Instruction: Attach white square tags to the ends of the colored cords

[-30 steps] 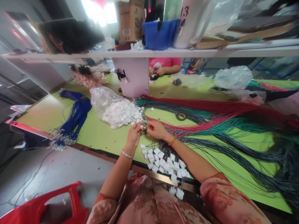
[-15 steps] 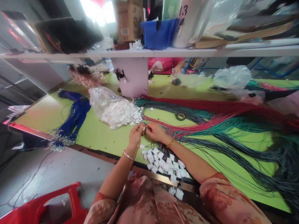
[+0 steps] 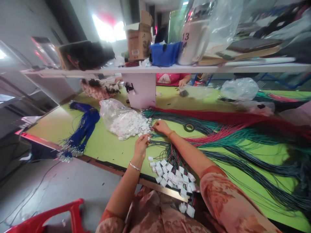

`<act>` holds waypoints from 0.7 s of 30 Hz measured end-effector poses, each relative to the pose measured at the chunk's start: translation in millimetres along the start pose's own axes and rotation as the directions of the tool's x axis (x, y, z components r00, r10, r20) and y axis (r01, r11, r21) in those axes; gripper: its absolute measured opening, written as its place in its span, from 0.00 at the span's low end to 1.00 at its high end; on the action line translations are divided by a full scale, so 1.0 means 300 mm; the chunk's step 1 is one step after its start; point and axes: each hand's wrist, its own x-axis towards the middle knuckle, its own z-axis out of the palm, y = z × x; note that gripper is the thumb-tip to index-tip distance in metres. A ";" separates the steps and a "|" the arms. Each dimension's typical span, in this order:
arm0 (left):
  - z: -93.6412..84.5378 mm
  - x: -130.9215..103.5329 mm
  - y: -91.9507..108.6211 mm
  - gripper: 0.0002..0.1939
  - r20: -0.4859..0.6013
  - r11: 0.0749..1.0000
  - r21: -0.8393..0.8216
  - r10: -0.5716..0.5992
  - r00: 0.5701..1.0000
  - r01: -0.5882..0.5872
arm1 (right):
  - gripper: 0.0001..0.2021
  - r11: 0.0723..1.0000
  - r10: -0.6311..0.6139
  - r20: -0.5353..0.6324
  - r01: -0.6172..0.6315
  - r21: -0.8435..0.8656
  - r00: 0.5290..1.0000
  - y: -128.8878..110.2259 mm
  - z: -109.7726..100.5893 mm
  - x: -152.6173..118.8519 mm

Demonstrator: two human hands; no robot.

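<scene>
My left hand [image 3: 141,146] pinches a small white connector [image 3: 148,138] with dark wires trailing from it to the right. Farther forward, my right hand [image 3: 160,126] has its fingers closed at the ends of the red wires [image 3: 218,131]; what lies between the fingertips is too small to tell. Beside both hands, white connectors [image 3: 127,124] spill from a clear plastic bag [image 3: 108,110]. Nearer my body, wired white connectors [image 3: 171,175] lie piled at the table edge, a few hanging over it.
Blue wire bundles [image 3: 88,124] lie at the left of the green table [image 3: 109,150]. A black tape roll [image 3: 189,127] sits right of my right hand. Long red, green and dark wires run rightward. Across the table is a person in pink [image 3: 172,78]. A shelf [image 3: 160,69] spans above.
My hands were together and have moved apart. My right hand has reached forward to the red wire ends, while my left hand keeps the connector. The camera view has tilted up.
</scene>
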 end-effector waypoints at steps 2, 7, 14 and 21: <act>-0.004 0.001 -0.001 0.16 0.005 1.000 0.015 0.013 1.000 -0.013 | 0.08 0.998 0.045 -0.023 -0.044 0.036 0.999 0.013 -0.011 -0.003; -0.001 -0.001 0.003 0.16 0.045 0.999 -0.035 0.013 0.999 -0.011 | 0.06 0.995 0.054 -0.141 -0.042 0.086 0.989 0.014 -0.070 -0.052; 0.019 -0.014 0.016 0.14 0.121 0.986 -0.162 -0.016 0.992 0.035 | 0.11 0.941 -0.142 -0.042 0.148 0.306 0.989 -0.102 -0.110 -0.213; 0.026 -0.020 0.020 0.11 0.170 0.979 -0.196 -0.014 0.985 0.048 | 0.12 0.864 -0.138 -0.052 0.146 0.482 0.989 -0.157 -0.103 -0.297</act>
